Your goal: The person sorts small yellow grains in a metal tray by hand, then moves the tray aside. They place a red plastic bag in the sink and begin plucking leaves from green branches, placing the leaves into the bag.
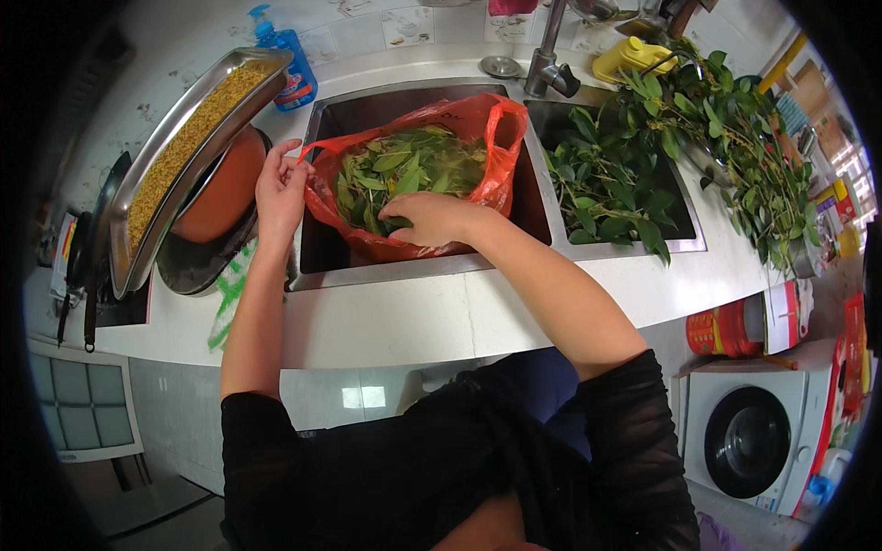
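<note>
A red plastic bag point(506, 182) stands with its mouth spread in the left sink basin point(324, 248), with loose green leaves point(413, 162) inside. My left hand point(282, 175) pinches the bag's left handle between thumb and fingers. My right hand point(431, 219) reaches over the near rim of the bag, its curled fingers on the leaves; whether it grips any is hidden. Leafy branches point(613, 186) lie in the right basin, and more cut branches point(744, 151) are heaped on the counter at the right.
A chrome faucet point(551, 69) rises behind the basins, near a yellow plastic jug point(630, 58). At left, a steel tray of yellow grains point(186, 151) rests tilted on an orange-brown pot point(231, 186), beside a blue pump bottle point(296, 72). A green-and-white cloth point(233, 296) lies by the counter's edge.
</note>
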Demonstrator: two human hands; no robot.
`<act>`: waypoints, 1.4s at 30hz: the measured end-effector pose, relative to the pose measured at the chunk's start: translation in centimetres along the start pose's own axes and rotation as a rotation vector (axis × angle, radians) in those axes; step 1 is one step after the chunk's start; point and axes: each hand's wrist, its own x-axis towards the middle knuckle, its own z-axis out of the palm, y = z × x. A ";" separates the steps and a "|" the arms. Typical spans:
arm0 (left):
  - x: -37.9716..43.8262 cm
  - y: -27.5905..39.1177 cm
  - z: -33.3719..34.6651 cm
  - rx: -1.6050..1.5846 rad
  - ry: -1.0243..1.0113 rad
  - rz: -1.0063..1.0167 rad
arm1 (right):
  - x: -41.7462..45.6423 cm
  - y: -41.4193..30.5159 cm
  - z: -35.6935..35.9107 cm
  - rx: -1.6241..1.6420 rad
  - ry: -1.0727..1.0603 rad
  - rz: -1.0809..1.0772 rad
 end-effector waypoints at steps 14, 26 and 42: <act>0.0 3.7 6.7 1.643 -0.719 0.399 | -5.8 0.2 -2.8 -0.303 0.121 0.292; 4.2 1.0 8.0 1.433 -0.923 -0.005 | -6.5 -1.2 -3.8 -0.330 0.142 0.253; 6.8 3.9 3.5 1.198 -1.372 -0.187 | -7.2 -2.1 -2.5 -0.007 -0.048 0.016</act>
